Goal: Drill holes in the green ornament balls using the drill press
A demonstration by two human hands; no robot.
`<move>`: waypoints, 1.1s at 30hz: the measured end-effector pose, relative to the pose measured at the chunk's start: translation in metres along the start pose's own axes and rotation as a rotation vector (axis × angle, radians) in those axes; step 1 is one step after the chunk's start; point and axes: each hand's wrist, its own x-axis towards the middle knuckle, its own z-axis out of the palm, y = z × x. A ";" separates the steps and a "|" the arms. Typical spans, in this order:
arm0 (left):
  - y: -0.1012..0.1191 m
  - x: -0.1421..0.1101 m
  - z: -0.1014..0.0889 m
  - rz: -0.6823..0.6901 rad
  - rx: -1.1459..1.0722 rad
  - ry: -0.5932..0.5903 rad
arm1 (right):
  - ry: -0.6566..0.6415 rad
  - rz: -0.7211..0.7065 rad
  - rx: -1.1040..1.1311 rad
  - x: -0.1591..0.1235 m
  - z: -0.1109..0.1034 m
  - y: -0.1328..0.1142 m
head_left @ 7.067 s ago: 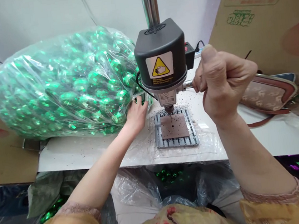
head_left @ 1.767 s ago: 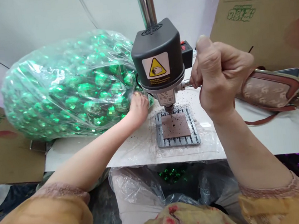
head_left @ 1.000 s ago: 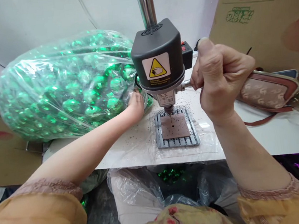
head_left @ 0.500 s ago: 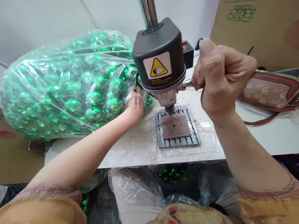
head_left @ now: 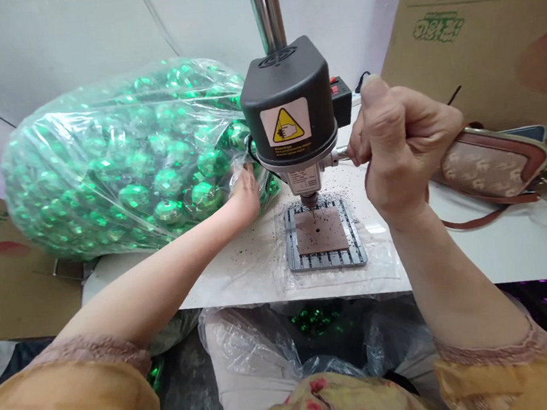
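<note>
A small black drill press with a hand-warning label stands on the white table. My right hand is closed round the drill press handle on its right side. Under the chuck, a brown square board with a dark hole lies on the slotted metal base; dark shavings are scattered around. At the mouth of a clear plastic bag full of shiny green faceted balls, my left hand reaches in beside the drill press. Its fingertips are hidden by the bag and the machine.
Cardboard boxes stand at the right and at the far left. A patterned purse with a brown strap lies right of my right hand. Below the table edge, several green balls sit in plastic at my lap. A metal column rises behind the machine.
Almost nothing has moved. My left hand stays at the bag mouth and my right hand stays on the handle; the view has shifted very slightly.
</note>
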 end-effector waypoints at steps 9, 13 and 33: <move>0.020 -0.020 -0.027 0.089 0.229 -0.095 | -0.009 -0.019 0.007 0.001 -0.001 0.002; 0.024 -0.037 -0.027 0.059 0.070 0.008 | -0.005 -0.015 -0.005 0.001 -0.001 0.000; 0.068 -0.110 0.051 -0.708 -1.647 0.180 | -0.052 -0.051 0.045 0.002 -0.001 0.002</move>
